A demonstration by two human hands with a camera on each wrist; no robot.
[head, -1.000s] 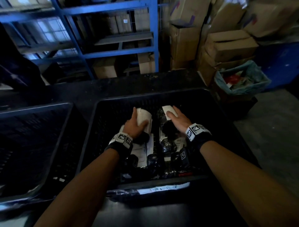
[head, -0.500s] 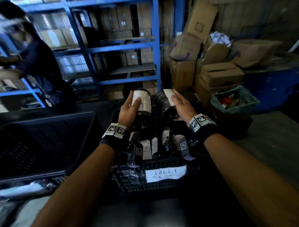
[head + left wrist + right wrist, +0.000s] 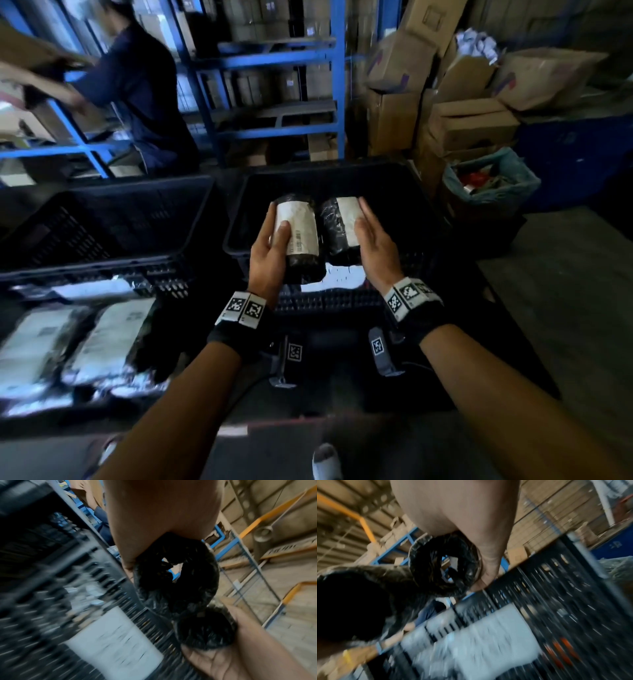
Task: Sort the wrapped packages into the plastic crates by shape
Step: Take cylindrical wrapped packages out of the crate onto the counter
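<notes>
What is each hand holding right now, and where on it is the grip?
The left hand grips one black-wrapped roll around its side, thumb on the white label. The right hand holds a second roll along its outer side.

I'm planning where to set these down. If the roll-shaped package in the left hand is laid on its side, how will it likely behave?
The package in the left hand is round in section with a hollow core, so it would probably roll on a flat surface. Its shiny black film looks slippery, though the paper label may give grip. The left hand holds it alone, so it is probably not heavy.
</notes>
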